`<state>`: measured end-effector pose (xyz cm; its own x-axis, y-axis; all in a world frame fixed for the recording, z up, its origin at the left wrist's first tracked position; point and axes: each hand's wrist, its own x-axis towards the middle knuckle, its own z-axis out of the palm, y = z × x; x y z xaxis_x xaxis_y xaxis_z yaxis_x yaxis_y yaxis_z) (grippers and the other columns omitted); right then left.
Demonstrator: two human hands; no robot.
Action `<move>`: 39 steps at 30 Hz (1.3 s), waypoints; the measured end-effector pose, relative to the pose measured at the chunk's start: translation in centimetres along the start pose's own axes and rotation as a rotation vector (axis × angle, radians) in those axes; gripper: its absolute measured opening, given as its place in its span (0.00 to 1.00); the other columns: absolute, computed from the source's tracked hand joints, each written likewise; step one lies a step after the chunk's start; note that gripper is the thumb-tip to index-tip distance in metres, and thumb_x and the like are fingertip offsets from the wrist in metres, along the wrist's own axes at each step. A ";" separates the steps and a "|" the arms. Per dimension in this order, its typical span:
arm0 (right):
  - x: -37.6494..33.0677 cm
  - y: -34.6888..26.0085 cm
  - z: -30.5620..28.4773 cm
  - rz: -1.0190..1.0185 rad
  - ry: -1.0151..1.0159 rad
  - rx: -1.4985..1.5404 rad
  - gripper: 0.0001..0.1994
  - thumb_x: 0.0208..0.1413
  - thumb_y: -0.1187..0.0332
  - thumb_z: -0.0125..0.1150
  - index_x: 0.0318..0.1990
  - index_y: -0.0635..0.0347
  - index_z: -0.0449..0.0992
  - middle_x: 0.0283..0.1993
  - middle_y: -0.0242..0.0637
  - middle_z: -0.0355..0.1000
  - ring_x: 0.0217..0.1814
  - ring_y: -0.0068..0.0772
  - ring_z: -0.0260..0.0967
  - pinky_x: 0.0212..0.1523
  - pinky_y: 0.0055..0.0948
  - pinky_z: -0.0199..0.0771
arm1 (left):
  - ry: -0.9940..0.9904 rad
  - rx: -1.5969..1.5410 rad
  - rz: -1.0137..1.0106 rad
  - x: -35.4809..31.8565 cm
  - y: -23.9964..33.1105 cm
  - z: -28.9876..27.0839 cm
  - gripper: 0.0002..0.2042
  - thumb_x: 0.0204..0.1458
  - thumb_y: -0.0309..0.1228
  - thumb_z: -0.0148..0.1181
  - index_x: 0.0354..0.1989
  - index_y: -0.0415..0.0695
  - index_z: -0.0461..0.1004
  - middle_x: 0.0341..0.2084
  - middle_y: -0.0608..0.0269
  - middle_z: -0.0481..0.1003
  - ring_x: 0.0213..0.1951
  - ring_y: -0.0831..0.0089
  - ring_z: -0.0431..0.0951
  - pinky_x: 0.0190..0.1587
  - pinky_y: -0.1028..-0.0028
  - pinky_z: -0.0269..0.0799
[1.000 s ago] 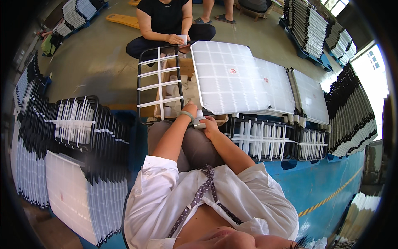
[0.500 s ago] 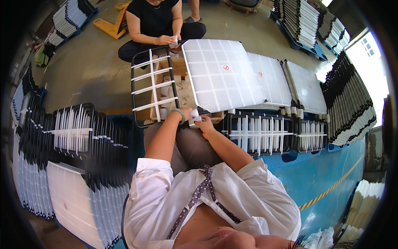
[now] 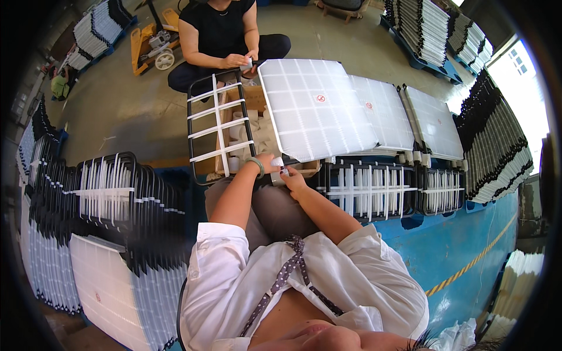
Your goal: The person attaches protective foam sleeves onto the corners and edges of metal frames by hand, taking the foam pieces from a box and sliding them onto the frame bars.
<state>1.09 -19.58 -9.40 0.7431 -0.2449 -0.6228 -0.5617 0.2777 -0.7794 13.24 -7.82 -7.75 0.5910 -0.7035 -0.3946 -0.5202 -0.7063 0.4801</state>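
My left hand (image 3: 266, 163), with a green bangle on its wrist, and my right hand (image 3: 291, 175) meet just over my knees on a small white roll (image 3: 277, 162), at the near corner of a large white grid panel (image 3: 313, 105). Both hands pinch that roll. A black frame with white cross straps (image 3: 218, 126) stands just left of my left hand. Under the panel lies an open cardboard box (image 3: 246, 137) holding white rolls. Across from me sits a person in black whose hands (image 3: 240, 59) hold another small white piece at the panel's far corner.
More white grid panels (image 3: 383, 111) lie to the right over black frames (image 3: 374, 187). Stacks of black frames and white panels (image 3: 111, 216) fill the left side. A blue platform (image 3: 468, 245) lies at right, a yellow pallet jack (image 3: 153, 41) far left.
The view has shifted so the panel and seated person sit lower in frame. My hands stay together on the white roll at the panel's near corner.
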 end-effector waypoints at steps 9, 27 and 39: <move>0.7 0.5 0.1 0.016 0.096 -0.112 0.23 0.47 0.72 0.58 0.51 0.66 0.59 0.43 0.42 0.66 0.40 0.27 0.64 0.37 0.29 0.66 | 0.022 -0.132 0.015 -0.7 0.6 -1.6 0.26 0.35 0.50 0.61 0.34 0.39 0.72 0.33 0.48 0.73 0.37 0.57 0.73 0.41 0.68 0.67; 1.6 0.1 0.9 0.076 0.059 0.315 0.12 0.51 0.79 0.46 0.44 0.68 0.62 0.40 0.41 0.67 0.36 0.35 0.71 0.33 0.29 0.71 | 0.160 -0.313 0.064 -2.4 1.4 -2.9 0.21 0.42 0.46 0.56 0.34 0.38 0.72 0.28 0.49 0.74 0.31 0.60 0.74 0.35 0.69 0.68; 1.2 -0.9 1.4 -0.065 -0.148 0.240 0.18 0.38 0.81 0.54 0.41 0.64 0.62 0.34 0.39 0.68 0.33 0.29 0.68 0.29 0.25 0.68 | 0.298 -0.291 0.209 -1.5 -0.5 -1.5 0.13 0.50 0.34 0.45 0.31 0.35 0.71 0.30 0.47 0.71 0.34 0.54 0.71 0.39 0.66 0.65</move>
<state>3.00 -18.84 -9.35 0.8296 -0.1363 -0.5415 -0.4218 0.4824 -0.7677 13.59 -6.31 -6.22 0.6654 -0.7452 -0.0441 -0.4777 -0.4705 0.7420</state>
